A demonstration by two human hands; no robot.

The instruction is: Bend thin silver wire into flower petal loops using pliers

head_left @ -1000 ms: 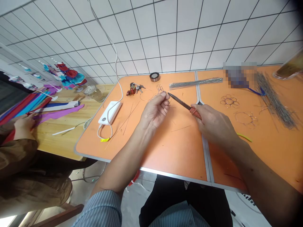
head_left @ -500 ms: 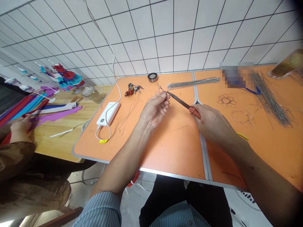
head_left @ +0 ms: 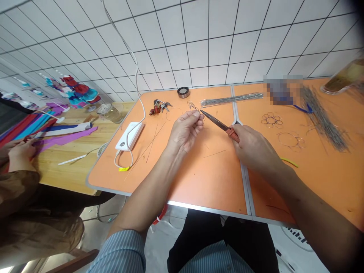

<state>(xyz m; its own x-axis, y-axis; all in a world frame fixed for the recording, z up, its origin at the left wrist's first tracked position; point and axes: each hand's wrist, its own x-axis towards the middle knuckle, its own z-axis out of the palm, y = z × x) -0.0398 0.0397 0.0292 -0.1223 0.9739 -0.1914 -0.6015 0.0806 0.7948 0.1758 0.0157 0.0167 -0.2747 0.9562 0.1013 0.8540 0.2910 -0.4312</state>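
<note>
Left hand (head_left: 184, 131): thumb and fingertips pinched on a thin wire piece bent into petal-like loops (head_left: 192, 105), the loops showing just past the fingertips, over the left part of the table.
Right hand (head_left: 251, 146): curled around the reddish-orange handle of dark, tapering metal pliers (head_left: 217, 121); their narrow tip meets the left fingertips, too small to tell whether it bites the wire.
Finished-looking shapes: a rounded copper-toned wire flower (head_left: 272, 120) and, nearer the person, a sparser wire ring with small loops (head_left: 291, 141), both lying flat at right.
Wire stock: a straight, silvery bundle of wires (head_left: 231, 99) across the seam; a bristly grey sheaf of wires (head_left: 324, 119) at far right.
Tabletop: smooth orange panels (head_left: 210, 182) with grey metal edging, strewn with loose wire bits.
Along the left: a glossy black tape roll (head_left: 183, 92), a bunch of metal keys (head_left: 163, 107), a white plastic box (head_left: 130, 135) with a cable.
Room: white wall tiles (head_left: 196, 45) with dark joints; a pale wooden table (head_left: 76, 163), where another person's hand (head_left: 21, 149) is by coloured fabric strips (head_left: 64, 139).
</note>
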